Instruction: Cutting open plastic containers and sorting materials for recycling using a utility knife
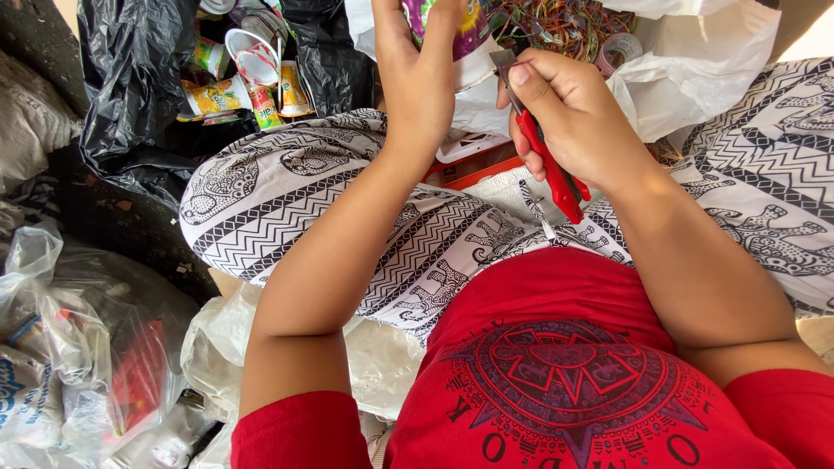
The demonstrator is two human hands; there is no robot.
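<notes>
Right hand point(569, 117) fisted round red-handled cutter point(546, 156), thumb pressing near blade, tip touching wrapper point(460, 30). Left hand point(417, 74) grips same wrapper from behind, fingers wrapped over it (colourful, mostly hidden by hand, cut off at top edge). Both hands raised over patterned lap point(347, 200). Beyond: white bag point(695, 69) with coloured strips. Left: black bag point(130, 87) holding used cups point(252, 52).

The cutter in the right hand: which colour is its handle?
Red; the utility cutter in the right hand shows clearly in the head view.
</notes>
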